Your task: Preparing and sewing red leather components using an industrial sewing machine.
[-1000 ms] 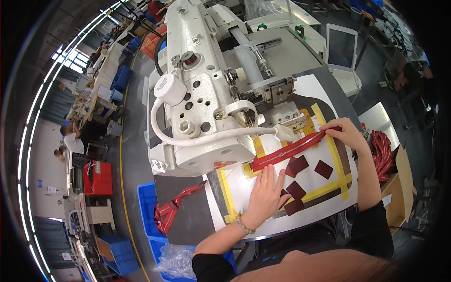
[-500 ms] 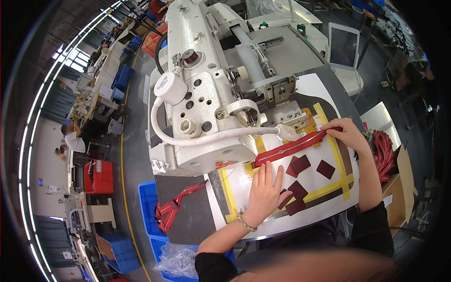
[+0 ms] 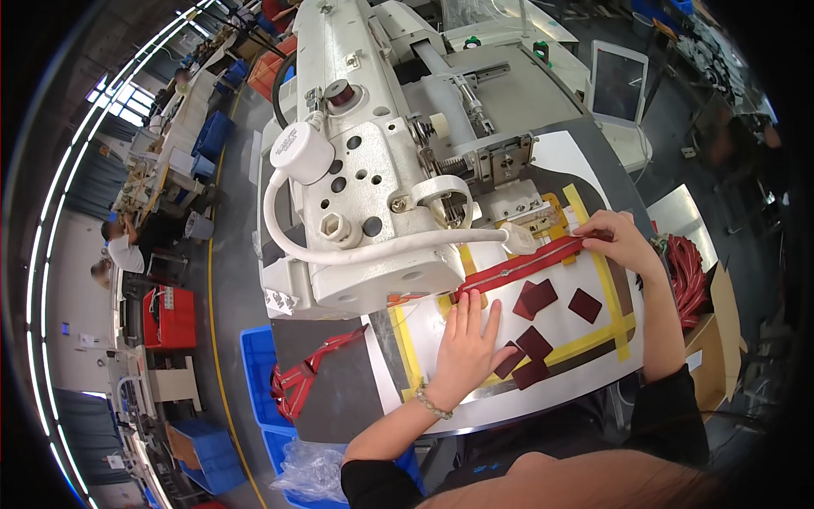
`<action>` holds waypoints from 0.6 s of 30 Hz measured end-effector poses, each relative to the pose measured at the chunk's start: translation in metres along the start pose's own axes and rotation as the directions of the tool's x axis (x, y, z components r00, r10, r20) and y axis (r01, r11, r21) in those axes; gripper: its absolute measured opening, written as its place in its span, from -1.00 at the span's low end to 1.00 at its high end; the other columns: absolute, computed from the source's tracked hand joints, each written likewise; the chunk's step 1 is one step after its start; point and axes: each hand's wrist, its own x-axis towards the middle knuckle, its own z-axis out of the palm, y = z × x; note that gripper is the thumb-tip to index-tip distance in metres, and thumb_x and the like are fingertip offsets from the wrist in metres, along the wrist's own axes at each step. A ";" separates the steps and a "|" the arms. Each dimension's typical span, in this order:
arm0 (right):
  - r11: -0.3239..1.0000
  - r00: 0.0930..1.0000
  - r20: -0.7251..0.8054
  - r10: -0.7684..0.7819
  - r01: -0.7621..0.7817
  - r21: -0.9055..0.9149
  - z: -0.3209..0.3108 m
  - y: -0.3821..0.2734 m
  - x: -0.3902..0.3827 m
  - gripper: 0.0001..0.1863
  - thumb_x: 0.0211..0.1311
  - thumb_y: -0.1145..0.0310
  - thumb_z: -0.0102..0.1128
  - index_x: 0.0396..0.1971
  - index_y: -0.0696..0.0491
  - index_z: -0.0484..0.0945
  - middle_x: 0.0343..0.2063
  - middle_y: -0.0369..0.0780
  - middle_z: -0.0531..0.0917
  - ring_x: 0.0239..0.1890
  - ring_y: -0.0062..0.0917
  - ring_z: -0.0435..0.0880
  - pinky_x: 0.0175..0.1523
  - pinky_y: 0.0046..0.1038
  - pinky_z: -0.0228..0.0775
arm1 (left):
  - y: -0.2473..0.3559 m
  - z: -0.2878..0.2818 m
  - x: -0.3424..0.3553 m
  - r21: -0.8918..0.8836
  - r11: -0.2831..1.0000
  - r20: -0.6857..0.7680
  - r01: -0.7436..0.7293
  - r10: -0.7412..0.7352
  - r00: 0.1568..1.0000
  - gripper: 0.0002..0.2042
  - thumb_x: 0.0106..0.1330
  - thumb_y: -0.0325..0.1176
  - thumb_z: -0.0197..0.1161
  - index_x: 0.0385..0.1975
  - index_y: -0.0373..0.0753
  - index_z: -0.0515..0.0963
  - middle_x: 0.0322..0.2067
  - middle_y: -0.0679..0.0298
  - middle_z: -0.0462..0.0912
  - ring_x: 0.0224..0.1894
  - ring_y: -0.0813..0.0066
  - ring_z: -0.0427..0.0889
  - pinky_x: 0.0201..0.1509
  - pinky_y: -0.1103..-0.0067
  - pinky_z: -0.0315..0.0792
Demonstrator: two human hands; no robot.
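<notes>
A red zipper (image 3: 527,266) with a pale line of teeth along its middle stretches across the white work plate (image 3: 570,329), just in front of the sewing machine head (image 3: 373,246). Its right end is pinched between the thumb and fingers of my right hand (image 3: 626,246). My left hand (image 3: 466,339) lies flat with its fingers stretched out, the fingertips at the zipper's left end. Close to my left thumb are overlapping dark red patches (image 3: 534,343). Another overlapping pair (image 3: 536,299) and a single patch (image 3: 585,306) lie nearer the zipper's right part.
Yellow tape (image 3: 622,297) borders the plate. Red zipper strips (image 3: 298,383) hang over the table's left edge by a blue bin (image 3: 254,356). At the right, a red bundle (image 3: 685,280) sits by a cardboard box (image 3: 716,339). A screen (image 3: 616,83) stands behind.
The whole view has shifted slightly. Both hands stay at the two ends of the zipper, with only slight finger movement; the patches lie as before.
</notes>
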 end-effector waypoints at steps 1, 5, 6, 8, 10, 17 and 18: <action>0.999 0.999 0.032 0.041 -0.041 -0.004 0.000 -0.005 -0.001 -0.75 0.06 0.38 0.29 -0.20 0.00 0.67 -0.30 -0.29 0.62 -0.21 -0.55 0.55 0.08 -0.54 0.16 | -0.001 0.000 -0.001 -0.008 1.000 0.003 0.003 -0.003 1.000 -0.25 0.08 0.09 0.29 0.17 -0.35 0.34 0.17 -0.25 0.28 0.23 -0.16 0.26 0.28 0.17 0.16; 0.967 0.994 0.090 -0.064 0.084 -0.242 0.003 -0.025 -0.001 -0.63 -0.06 0.37 0.36 -0.15 -0.03 0.64 -0.18 -0.26 0.58 -0.04 -0.48 0.49 0.16 -0.46 0.08 | -0.004 0.000 -0.003 -0.016 1.000 -0.010 0.009 -0.010 1.000 -0.27 0.09 0.06 0.30 0.17 -0.33 0.35 0.17 -0.22 0.30 0.23 -0.13 0.27 0.28 0.18 0.17; 0.966 0.994 0.092 -0.064 0.085 -0.243 0.007 -0.026 -0.001 -0.63 -0.06 0.37 0.36 -0.15 -0.03 0.64 -0.18 -0.26 0.58 -0.04 -0.48 0.49 0.16 -0.46 0.08 | -0.005 0.000 -0.003 -0.017 1.000 -0.011 0.011 -0.012 1.000 -0.27 0.09 0.06 0.30 0.17 -0.33 0.35 0.17 -0.22 0.30 0.23 -0.13 0.27 0.28 0.18 0.17; 0.937 0.972 0.038 -0.233 0.234 -0.259 0.017 -0.025 0.000 -0.63 -0.11 0.40 0.38 -0.18 -0.04 0.65 -0.13 -0.26 0.54 0.04 -0.43 0.42 0.19 -0.40 0.05 | -0.005 0.001 -0.004 -0.048 0.999 -0.038 -0.020 0.018 0.999 -0.33 0.11 0.01 0.30 0.14 -0.32 0.38 0.15 -0.17 0.33 0.22 -0.07 0.32 0.26 0.20 0.20; 0.910 0.953 0.063 -0.296 0.301 -0.285 0.022 -0.022 0.002 -0.64 -0.12 0.41 0.39 -0.19 -0.05 0.66 -0.13 -0.26 0.54 0.02 -0.43 0.43 0.18 -0.39 0.07 | -0.005 0.001 -0.003 -0.057 0.997 -0.051 -0.053 0.050 0.997 -0.37 0.12 -0.03 0.31 0.11 -0.32 0.40 0.14 -0.14 0.36 0.20 -0.03 0.34 0.25 0.22 0.22; 0.867 0.925 0.093 -0.369 0.378 -0.323 0.027 -0.022 0.002 -0.70 -0.12 0.43 0.39 -0.28 -0.04 0.65 -0.19 -0.28 0.54 -0.09 -0.43 0.47 0.10 -0.39 0.16 | -0.012 0.004 0.000 -0.005 0.992 -0.135 -0.128 0.126 0.983 -0.49 0.10 -0.14 0.34 0.00 -0.32 0.47 0.09 -0.07 0.43 0.17 0.06 0.39 0.20 0.27 0.27; 0.867 0.925 0.092 -0.369 0.378 -0.324 0.027 -0.025 0.003 -0.70 -0.12 0.43 0.39 -0.28 -0.04 0.65 -0.19 -0.28 0.54 -0.09 -0.43 0.47 0.10 -0.39 0.16 | -0.012 0.003 0.001 -0.005 0.992 -0.135 -0.128 0.126 0.983 -0.49 0.10 -0.14 0.34 0.00 -0.32 0.47 0.09 -0.07 0.43 0.17 0.06 0.39 0.20 0.27 0.27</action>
